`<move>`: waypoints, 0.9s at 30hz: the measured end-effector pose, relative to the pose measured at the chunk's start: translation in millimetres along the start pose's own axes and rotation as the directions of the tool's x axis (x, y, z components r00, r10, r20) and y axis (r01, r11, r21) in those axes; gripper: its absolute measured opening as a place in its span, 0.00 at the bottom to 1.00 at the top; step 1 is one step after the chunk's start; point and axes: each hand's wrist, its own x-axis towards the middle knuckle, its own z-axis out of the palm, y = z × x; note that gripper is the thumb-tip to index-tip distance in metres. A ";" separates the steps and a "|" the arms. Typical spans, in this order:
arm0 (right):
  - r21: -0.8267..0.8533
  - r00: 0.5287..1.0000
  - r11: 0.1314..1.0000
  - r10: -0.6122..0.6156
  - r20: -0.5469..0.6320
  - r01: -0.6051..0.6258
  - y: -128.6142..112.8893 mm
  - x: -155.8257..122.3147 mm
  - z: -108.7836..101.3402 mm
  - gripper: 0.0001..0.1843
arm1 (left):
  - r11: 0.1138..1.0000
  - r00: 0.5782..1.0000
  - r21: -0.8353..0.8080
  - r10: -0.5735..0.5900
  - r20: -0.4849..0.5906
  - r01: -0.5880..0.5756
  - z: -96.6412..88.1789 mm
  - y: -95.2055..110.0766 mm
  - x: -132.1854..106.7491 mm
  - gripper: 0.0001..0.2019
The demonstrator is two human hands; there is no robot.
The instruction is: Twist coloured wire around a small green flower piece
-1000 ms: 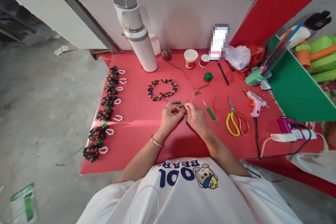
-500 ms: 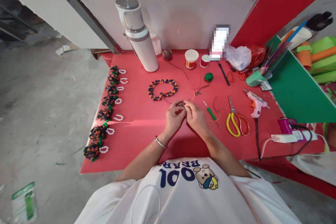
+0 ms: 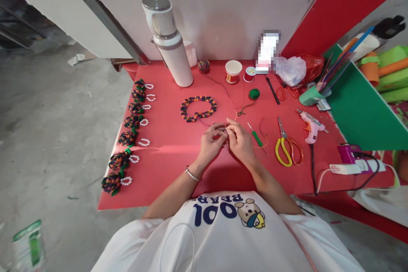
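Note:
Close together over the middle of the table, my left hand (image 3: 213, 141) and my right hand (image 3: 239, 139) are both closed, fingertips pinching multicoloured yarn (image 3: 236, 115). The small part between the fingers is mostly hidden. One strand runs back toward a multicoloured yarn ball (image 3: 203, 65); another leads left to a crocheted strip (image 3: 208, 113) lying curved in a loop. Just right of my right hand lies a green-handled crochet hook (image 3: 256, 138), with a loose yarn end around it. A small green yarn ball (image 3: 254, 94) rests farther back.
Scissors (image 3: 283, 136) and a pink glue gun (image 3: 310, 129) lie at right, near a power strip (image 3: 346, 168). A tall flask (image 3: 175, 57), paper cup (image 3: 233, 68) and thread spool (image 3: 250, 77) stand behind. Crocheted flowers (image 3: 119, 159) with bead loops (image 3: 134, 159) line the table's left edge.
My right fingers have shifted and lifted slightly at the pinch, and a thin strand end now shows below the fingertips. Everything on the table stays put.

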 end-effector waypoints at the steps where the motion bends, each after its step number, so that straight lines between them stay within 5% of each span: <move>1: 0.013 1.000 1.000 0.006 -0.007 -0.005 0.3 -0.1 0.2 0.11 | 1.000 1.000 0.008 0.010 -0.004 -0.010 -0.1 0.1 0.1 0.09; 11: 0.071 0.993 0.991 0.119 -0.017 -0.117 -3.6 0.0 -3.3 0.13 | 0.996 0.998 0.080 0.048 -0.030 -0.045 -1.1 -2.2 0.9 0.08; 22: -0.132 0.996 0.989 -0.073 -0.047 0.066 0.2 -1.5 1.0 0.14 | 0.997 0.997 0.069 0.032 -0.065 -0.028 0.5 -0.8 -0.7 0.08; 27: 0.005 0.989 1.000 0.029 -0.142 -0.028 -0.4 1.0 -0.7 0.13 | 0.999 0.997 0.041 0.027 -0.076 -0.024 -0.8 -1.0 -0.4 0.08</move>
